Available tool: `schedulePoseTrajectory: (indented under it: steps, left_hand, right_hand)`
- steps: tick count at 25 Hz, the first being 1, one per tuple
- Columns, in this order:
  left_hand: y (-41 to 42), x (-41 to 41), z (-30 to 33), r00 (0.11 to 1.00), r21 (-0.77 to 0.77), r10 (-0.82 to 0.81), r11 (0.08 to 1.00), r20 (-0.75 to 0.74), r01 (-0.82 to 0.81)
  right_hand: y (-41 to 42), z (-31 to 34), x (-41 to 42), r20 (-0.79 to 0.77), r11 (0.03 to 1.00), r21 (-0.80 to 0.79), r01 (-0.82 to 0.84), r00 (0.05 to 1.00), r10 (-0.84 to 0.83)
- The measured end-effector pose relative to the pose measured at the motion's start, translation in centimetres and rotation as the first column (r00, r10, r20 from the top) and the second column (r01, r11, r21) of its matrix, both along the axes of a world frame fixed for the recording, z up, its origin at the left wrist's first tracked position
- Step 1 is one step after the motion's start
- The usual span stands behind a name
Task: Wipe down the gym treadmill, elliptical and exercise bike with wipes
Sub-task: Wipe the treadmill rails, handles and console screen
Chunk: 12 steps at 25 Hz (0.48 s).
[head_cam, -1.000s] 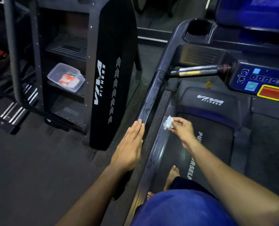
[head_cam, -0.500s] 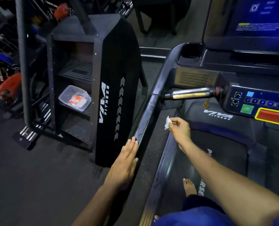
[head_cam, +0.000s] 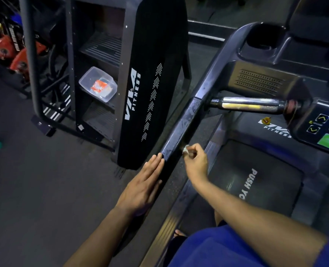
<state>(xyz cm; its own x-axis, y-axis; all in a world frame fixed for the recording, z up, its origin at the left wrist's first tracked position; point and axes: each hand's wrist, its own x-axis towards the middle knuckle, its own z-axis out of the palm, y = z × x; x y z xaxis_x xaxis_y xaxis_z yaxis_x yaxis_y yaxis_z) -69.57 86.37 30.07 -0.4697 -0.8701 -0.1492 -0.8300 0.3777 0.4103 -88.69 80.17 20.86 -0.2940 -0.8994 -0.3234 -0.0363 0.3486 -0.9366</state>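
- Treadmill (head_cam: pixel 256 170): dark machine on the right; belt printed "PUSH YO…", hood marked "VIVA FITNESS".
- Left side handrail (head_cam: pixel 181 130): dark sloping bar, surface glossy with streaks, running up toward the console.
- Cup holder (head_cam: pixel 261 38): round recess at the top of the handrail.
- Chrome grip bar (head_cam: pixel 250 106): horizontal, between the handrail and the control panel.
- Control panel (head_cam: pixel 325 130): arrow keys, a green button; right part cut off by the frame edge.
- Wipe (head_cam: pixel 186 149): small crumpled white piece, at the inner face of the handrail's lower end; whether it touches the rail cannot be told.
- Right hand (head_cam: pixel 196 162): fingers curled, pinching the wipe at the fingertips, just beside the rail.
- Left hand (head_cam: pixel 144 185): flat, fingers straight and together, lying along the outer side of the handrail's lower end, fingertips touching it; holds nothing.
- Neighbouring machine (head_cam: pixel 150 83): black upright housing marked "VIVA FITNESS", left of the treadmill, with ribbed steps inside its frame.
- Clear plastic container (head_cam: pixel 98 84): resting tilted on one step, orange-and-white packet inside.
- Floor (head_cam: pixel 44 180): dark, matte.
- Wearer: blue garment at the bottom edge, a bare foot on the treadmill deck below it.
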Motion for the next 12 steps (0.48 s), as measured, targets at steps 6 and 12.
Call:
schedulePoseTrajectory:
  steps: [6,12]
  left_hand:
    - [0.1,-0.3,0.4,1.0,-0.002,0.009,1.0,0.014,-0.009]
    - [0.2,-0.5,0.5,0.999,-0.001,0.014,1.0,0.032,-0.014]
  right_hand:
    - [-2.3,0.6,-1.6,0.013,0.999,-0.012,0.033,0.999,-0.033]
    - [-9.4,1.7,-5.9,-0.041,0.995,-0.001,0.102,0.994,-0.102]
